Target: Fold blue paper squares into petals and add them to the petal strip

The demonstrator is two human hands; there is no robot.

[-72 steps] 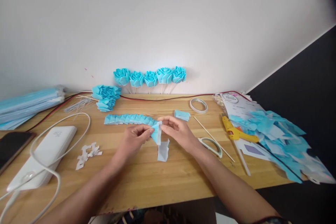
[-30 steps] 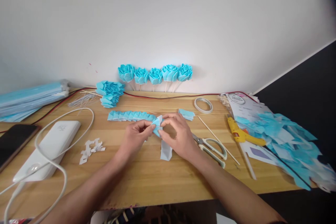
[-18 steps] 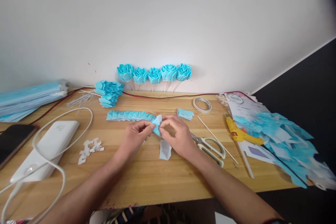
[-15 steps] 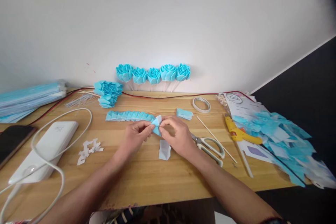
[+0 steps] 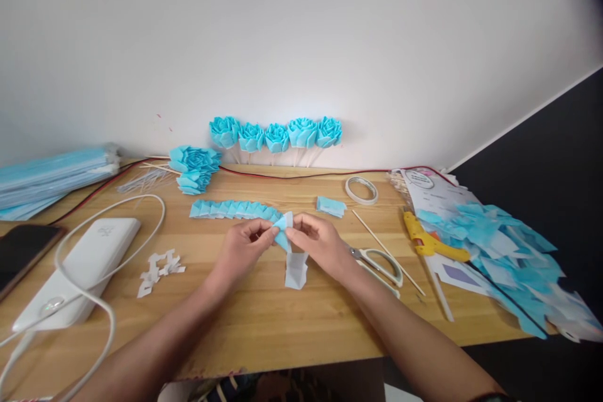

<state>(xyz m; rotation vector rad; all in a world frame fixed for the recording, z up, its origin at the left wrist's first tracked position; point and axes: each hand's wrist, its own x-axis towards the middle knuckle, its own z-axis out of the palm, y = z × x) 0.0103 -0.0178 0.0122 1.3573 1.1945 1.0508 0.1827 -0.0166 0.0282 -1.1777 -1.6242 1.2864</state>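
Your left hand (image 5: 242,245) and right hand (image 5: 320,244): both grips pinching blue folded piece (image 5: 282,230) at right end of pleated strip (image 5: 230,208), mid bench (image 5: 282,320); fold seemingly under way; next press needs edges aligned

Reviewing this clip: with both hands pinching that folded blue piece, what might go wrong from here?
The folded blue piece, pinched between the left hand and right hand, could unfold or pull off the pleated strip. The white paper tail below might catch on the table.
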